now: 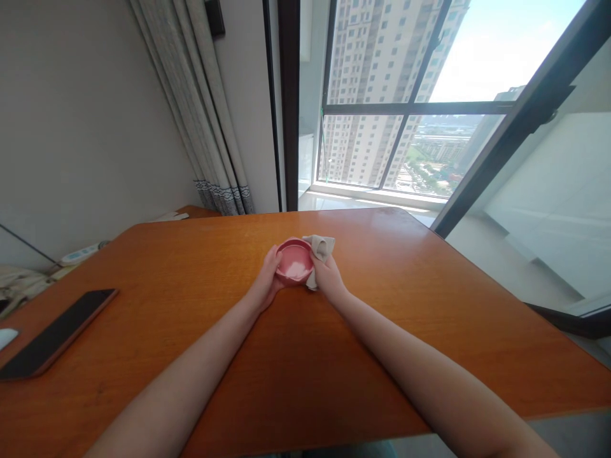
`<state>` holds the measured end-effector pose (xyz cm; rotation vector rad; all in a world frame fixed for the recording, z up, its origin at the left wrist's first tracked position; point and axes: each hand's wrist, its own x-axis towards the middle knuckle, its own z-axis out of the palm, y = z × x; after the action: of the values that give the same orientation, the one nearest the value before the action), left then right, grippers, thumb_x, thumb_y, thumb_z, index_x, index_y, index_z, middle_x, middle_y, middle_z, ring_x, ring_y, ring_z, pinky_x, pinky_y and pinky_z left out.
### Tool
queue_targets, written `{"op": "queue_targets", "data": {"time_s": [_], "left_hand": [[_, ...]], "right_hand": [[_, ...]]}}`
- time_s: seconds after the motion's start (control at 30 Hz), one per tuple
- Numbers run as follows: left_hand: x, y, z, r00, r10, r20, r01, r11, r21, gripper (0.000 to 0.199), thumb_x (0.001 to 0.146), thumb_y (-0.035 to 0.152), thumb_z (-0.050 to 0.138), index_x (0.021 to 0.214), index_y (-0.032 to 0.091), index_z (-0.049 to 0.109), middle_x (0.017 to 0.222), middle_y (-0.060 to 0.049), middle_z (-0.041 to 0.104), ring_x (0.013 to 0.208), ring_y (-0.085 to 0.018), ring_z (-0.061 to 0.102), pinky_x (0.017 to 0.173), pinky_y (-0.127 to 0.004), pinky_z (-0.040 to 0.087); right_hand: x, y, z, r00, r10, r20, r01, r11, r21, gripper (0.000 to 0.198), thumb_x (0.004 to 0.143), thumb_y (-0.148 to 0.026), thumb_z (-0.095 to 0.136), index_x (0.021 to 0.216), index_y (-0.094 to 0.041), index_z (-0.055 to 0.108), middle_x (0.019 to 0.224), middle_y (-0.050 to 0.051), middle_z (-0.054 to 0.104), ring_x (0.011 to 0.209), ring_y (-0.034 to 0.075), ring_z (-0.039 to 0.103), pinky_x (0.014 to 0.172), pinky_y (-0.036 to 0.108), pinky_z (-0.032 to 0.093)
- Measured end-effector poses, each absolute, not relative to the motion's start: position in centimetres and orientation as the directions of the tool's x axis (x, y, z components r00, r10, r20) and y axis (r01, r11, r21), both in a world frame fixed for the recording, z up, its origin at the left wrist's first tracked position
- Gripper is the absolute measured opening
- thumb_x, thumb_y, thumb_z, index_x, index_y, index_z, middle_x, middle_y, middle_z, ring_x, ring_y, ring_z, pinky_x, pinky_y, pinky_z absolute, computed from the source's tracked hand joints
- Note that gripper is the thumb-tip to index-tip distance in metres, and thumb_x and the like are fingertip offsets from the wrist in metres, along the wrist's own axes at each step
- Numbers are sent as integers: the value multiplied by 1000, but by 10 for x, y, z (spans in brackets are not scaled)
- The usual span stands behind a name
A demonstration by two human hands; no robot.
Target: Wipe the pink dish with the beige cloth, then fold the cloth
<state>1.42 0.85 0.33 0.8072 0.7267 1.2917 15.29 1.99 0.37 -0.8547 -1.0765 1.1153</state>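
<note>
A pink bowl is held up over the wooden table, its glossy inside tilted toward me. My left hand grips the bowl's left side, with the thumb near the rim and the other fingers mostly hidden beneath or behind it. On the right side, my right hand presses a pale grey cloth against the bowl. Part of the cloth sticks up above that hand and another part hangs below it. Whether the bowl's base touches the tabletop, I cannot tell.
The wooden table stretches out on all sides of the hands. At its left lies a dark flat device with a reddish edge, beside a white object cut off by the frame. A power strip sits beyond the left edge. Behind are a curtain and a large window.
</note>
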Motion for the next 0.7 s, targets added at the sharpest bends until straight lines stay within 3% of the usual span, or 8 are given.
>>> {"op": "queue_targets", "data": {"time_s": [0.1, 0.2, 0.33, 0.47, 0.57, 0.7], "left_hand": [[16, 10, -1, 67, 997, -28, -504, 58, 862, 46, 74, 32, 66, 118, 25, 52, 129, -7, 53, 113, -25, 53, 81, -39, 55], [15, 13, -3, -40, 999, -5, -552, -18, 833, 39, 76, 31, 64, 113, 24, 53, 123, -5, 56, 109, -21, 55, 84, -36, 54], [12, 14, 0, -40, 998, 50, -574, -64, 817, 42, 74, 30, 67, 112, 26, 49, 118, -3, 56, 102, -17, 57, 86, -36, 52], [13, 9, 3, 29, 999, -35, -517, 44, 855, 42, 74, 39, 67, 107, 23, 48, 114, -6, 57, 97, -18, 58, 80, -38, 55], [16, 5, 4, 76, 994, -72, -462, 99, 881, 43, 72, 37, 68, 109, 24, 50, 120, -7, 54, 103, -21, 56, 79, -39, 55], [17, 6, 4, 21, 999, -30, -489, 36, 871, 43, 72, 29, 68, 112, 24, 53, 119, -5, 56, 106, -21, 56, 86, -36, 52]], "right_hand": [[154, 22, 4, 75, 980, 183, -230, 195, -953, 47, 75, -47, 60, 111, -18, 61, 119, 7, 62, 116, 26, 54, 103, 38, 38], [138, 15, -4, 61, 989, 138, -256, 149, -955, 59, 78, -54, 55, 124, -18, 52, 131, 7, 54, 123, 23, 48, 106, 37, 34], [119, 2, -15, 124, 969, 215, -256, 241, -936, 71, 78, -53, 55, 135, -16, 39, 141, 9, 43, 133, 21, 35, 111, 37, 25], [130, 1, -9, 222, 951, 214, -256, 268, -929, 60, 82, -49, 52, 130, -14, 45, 136, 10, 48, 126, 22, 44, 109, 37, 30], [145, 5, 1, 176, 939, 295, -233, 331, -914, 49, 83, -45, 51, 123, -16, 54, 127, 8, 56, 120, 22, 50, 106, 37, 34], [140, -1, 2, 129, 933, 336, -192, 356, -915, 52, 85, -46, 50, 127, -18, 51, 133, 7, 52, 126, 21, 44, 110, 37, 27]]}}
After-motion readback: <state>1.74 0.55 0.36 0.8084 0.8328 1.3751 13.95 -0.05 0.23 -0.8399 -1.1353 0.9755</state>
